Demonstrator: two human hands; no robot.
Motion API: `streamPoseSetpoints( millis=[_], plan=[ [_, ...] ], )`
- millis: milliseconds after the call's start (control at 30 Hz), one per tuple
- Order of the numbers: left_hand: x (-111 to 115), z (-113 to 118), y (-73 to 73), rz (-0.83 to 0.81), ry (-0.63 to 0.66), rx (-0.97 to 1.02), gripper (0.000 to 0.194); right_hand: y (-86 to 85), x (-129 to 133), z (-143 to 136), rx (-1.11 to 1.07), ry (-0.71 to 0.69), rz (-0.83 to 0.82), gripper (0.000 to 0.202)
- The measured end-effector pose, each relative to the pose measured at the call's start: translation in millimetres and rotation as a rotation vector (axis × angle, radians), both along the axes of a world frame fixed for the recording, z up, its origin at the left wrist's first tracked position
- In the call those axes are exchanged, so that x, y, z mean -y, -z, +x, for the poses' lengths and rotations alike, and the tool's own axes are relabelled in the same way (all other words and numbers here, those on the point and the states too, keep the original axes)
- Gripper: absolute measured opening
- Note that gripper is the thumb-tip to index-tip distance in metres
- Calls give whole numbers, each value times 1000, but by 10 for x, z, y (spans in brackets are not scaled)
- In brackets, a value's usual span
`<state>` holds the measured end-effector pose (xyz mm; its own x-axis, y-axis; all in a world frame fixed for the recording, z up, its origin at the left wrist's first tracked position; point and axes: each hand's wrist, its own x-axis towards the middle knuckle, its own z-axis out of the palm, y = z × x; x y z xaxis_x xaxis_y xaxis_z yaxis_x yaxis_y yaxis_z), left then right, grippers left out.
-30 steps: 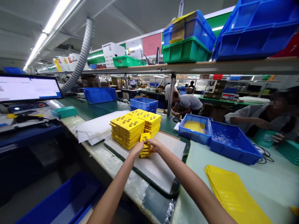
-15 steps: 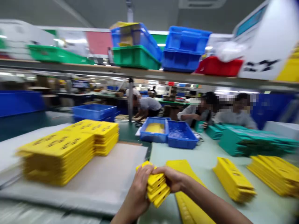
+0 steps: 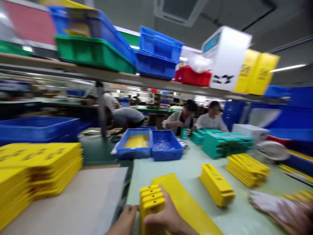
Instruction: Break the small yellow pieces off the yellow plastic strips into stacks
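A small upright stack of yellow folded boxes (image 3: pixel 153 199), with dark holes along its top edges, stands at the bottom centre. My right hand (image 3: pixel 168 213) is wrapped round its near and right sides, thumb across the front. Against its left side is my left hand (image 3: pixel 127 219), fingers curled and partly hidden at the picture's lower edge. Under and behind the stack, a long flat yellow sheet (image 3: pixel 181 199) lies slantwise on the pale green table mat (image 3: pixel 193 163).
Large yellow stacks (image 3: pixel 56 166) stand left beside bare brown board (image 3: pixel 90 192). Smaller yellow stacks (image 3: pixel 216 184) and teal stacks (image 3: pixel 227 143) lie right. Blue bins (image 3: pixel 168 153) sit ahead, under a bin-laden shelf (image 3: pixel 117 76). Another person's blurred hand (image 3: pixel 302 213) is lower right; people work beyond.
My view has swung to the right. The yellow stack has gone from tilted between both hands to upright, with my right hand round its front and my left hand lower at its left.
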<state>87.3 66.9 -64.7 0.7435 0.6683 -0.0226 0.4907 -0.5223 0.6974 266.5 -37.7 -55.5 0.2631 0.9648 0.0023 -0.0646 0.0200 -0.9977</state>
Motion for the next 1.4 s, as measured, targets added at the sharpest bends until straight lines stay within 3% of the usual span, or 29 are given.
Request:
streamPoseSetpoints(
  millis=[33, 67, 100, 167, 233, 300, 433, 567, 667, 800, 1100, 1400],
  plan=[
    [-90, -148, -208, 50, 29, -90, 75, 12, 30, -49, -59, 35, -14, 126],
    [-225, -295, -440, 176, -68, -136, 62, 23, 51, -65, -83, 50, -7, 124],
    [-401, -440, -679, 345, -238, -192, 52, 35, 62, -57, -92, 58, -7, 123],
    [-826, -721, -1117, 471, -556, -267, 46, 58, 59, -8, -83, 29, -17, 116],
    [-1256, -963, -1430, 542, -827, -355, 49, 61, 57, 37, -74, -19, -32, 110],
    [-1608, -1128, -1593, 568, -992, -437, 50, 41, 69, 62, -62, -44, -40, 109],
    [-2007, -1229, -1604, 494, -1107, -591, 41, 35, 77, 79, 8, -40, -66, 106],
    [-2131, -1195, -1497, 431, -1128, -690, 44, 157, 75, 109, -18, -111, -66, 104],
    [-2157, -1161, -1460, 401, -1130, -731, 47, 217, 118, 131, -61, -161, -61, 101],
    [-2169, -1167, -1469, 370, -1112, -753, 48, 156, 200, 124, -52, -196, -67, 98],
    [-2198, -1165, -1454, 359, -1068, -708, 47, -38, 237, 31, -97, -74, -110, 98],
    [-2136, -1106, -1444, 350, -1050, -668, 49, 16, 301, 20, -129, -85, -73, 100]
  ],
)
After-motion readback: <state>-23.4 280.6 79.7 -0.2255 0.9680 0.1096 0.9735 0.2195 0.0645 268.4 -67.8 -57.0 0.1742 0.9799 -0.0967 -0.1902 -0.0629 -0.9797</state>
